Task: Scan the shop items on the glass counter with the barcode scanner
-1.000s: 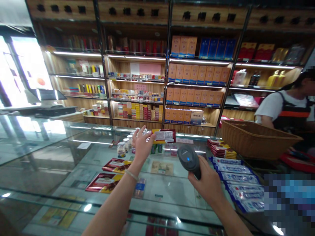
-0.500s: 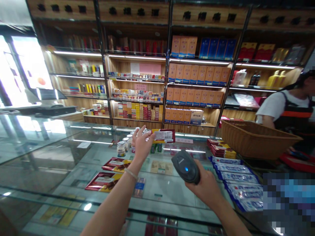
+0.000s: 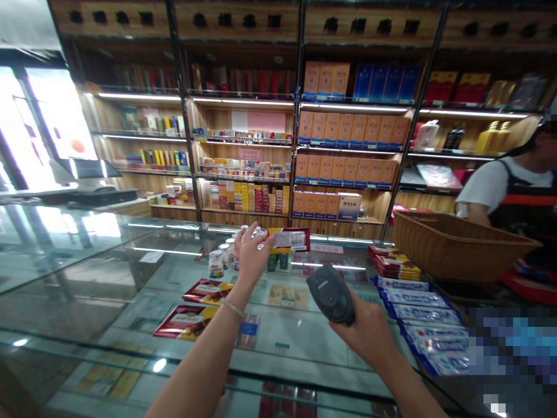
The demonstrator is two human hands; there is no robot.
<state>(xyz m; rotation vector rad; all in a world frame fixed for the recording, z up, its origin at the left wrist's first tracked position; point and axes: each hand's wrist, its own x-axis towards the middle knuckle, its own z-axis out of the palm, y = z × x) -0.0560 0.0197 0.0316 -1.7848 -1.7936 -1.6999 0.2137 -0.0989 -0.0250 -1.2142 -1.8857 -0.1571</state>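
My left hand is raised over the glass counter and pinches a flat red and yellow packet, its white label with a barcode turned toward me. My right hand is closed round the grip of a dark grey barcode scanner, held lower and to the right of the packet, its head tilted toward it. Two more red and yellow packets lie on the glass below my left arm.
Small jars stand behind my left hand. Blue and white packs and a stack of red packs lie at the right beside a wicker basket. A person in a white shirt and dark apron stands behind it. Stocked shelves fill the back wall.
The scanner in my right hand has dropped lower and tilted; its blue light no longer shows. My left hand has kept the packet in about the same place.
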